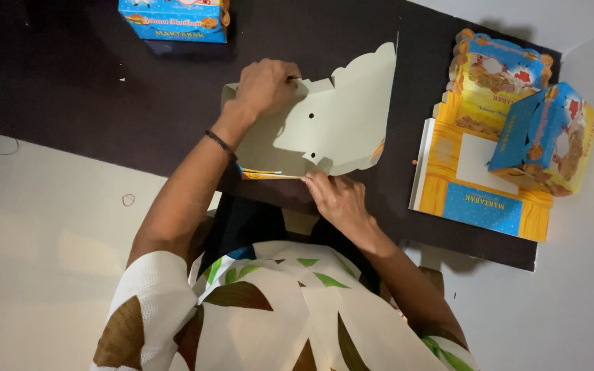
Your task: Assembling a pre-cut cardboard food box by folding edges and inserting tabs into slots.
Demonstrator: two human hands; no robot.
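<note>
An unfolded cardboard box blank point(338, 120) lies on the dark table point(104, 89) with its pale inner side up; a scalloped flap stands up on its right, and a strip of blue and orange print shows at its near edge. My left hand point(266, 86), a black band on its wrist, grips the blank's far left flap. My right hand point(338, 199) pinches the near edge of the blank at the table's front.
A stack of flat printed blanks point(469, 189) lies at the right of the table, with two folded blue and yellow boxes point(551, 137) point(496, 72) on and behind it. Another folded box point(173, 17) stands at the far edge. A rubber band point(128, 200) lies on the white floor.
</note>
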